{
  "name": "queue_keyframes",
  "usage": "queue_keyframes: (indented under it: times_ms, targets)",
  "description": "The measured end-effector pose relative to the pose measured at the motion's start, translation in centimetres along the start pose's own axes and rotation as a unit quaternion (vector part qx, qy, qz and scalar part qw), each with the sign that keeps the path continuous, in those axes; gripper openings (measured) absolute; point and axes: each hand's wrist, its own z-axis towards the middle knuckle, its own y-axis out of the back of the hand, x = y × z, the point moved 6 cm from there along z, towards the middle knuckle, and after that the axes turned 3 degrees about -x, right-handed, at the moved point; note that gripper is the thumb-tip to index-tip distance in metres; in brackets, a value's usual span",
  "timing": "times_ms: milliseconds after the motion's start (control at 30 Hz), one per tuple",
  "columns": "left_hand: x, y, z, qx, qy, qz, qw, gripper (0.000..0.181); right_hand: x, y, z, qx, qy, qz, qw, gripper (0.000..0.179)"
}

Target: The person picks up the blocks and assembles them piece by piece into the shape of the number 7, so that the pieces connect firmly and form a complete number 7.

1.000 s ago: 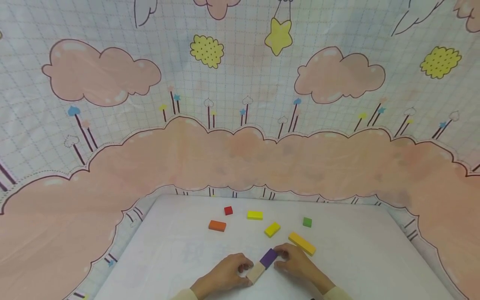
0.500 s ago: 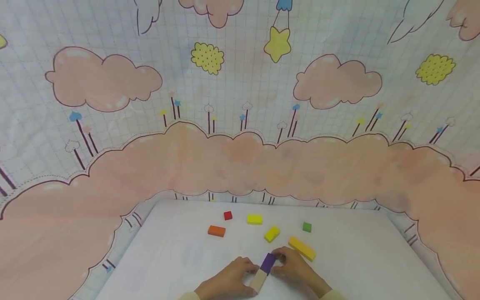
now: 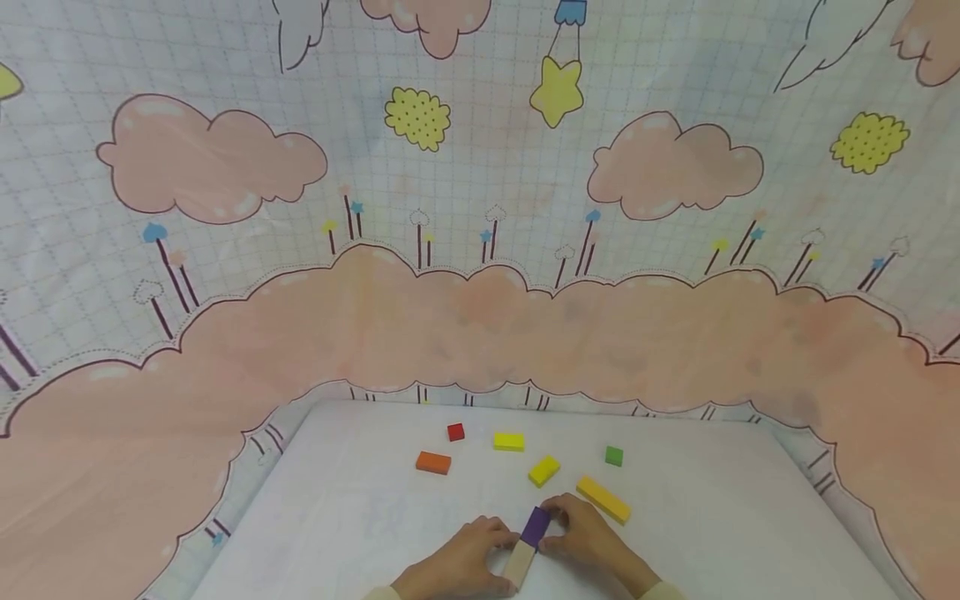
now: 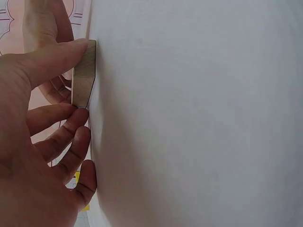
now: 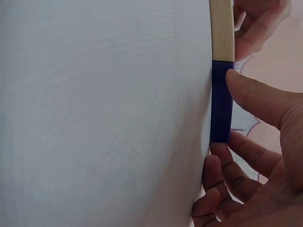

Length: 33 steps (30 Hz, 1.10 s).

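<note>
- Already joined end to end on the white worktop (image 3: 360,517): plain wooden block (image 3: 517,563) and purple wooden block (image 3: 536,525).
- Pinched by left hand (image 3: 457,567) and right hand (image 3: 592,542), fingers curled.
- Untouched beyond: long yellow block (image 3: 603,499), orange block (image 3: 433,462), small green cube (image 3: 614,455).

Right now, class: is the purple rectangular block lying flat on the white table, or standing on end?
Lying flat. The purple rectangular block rests lengthwise on the white table, end to end with the pale wooden block, pinched by the right hand.

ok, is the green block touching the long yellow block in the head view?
No, the green block lies apart from the long yellow block, with bare table between them.
</note>
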Motion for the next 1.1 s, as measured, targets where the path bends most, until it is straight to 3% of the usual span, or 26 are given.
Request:
queue_keyframes:
  times_ms: [200,433,733,967,1100]
  targets:
    - [-0.30,-0.01,-0.10,-0.012,0.007,0.000,0.9999,0.055,0.02,0.01,0.01,0.001,0.011,0.008,0.9999,0.049]
    - [0.06,-0.50,-0.06,0.000,0.038,-0.019,0.9991,0.051,-0.31,-0.39,0.01,0.001,0.007,0.013,0.9999,0.049]
    - [0.08,-0.37,-0.01,-0.005,0.040,-0.030,0.9988,0.049,-0.48,-0.18,0.11,0.001,0.026,0.009,0.9996,0.053]
    - [-0.15,-0.30,-0.02,-0.010,0.054,-0.031,0.9980,0.046,-0.77,-0.28,0.21,0.009,0.001,0.016,0.9998,0.057]
    - [-0.27,-0.30,0.04,-0.014,0.053,-0.021,0.9983,0.048,-0.78,-0.37,0.22,0.012,0.011,0.021,0.9996,0.053]
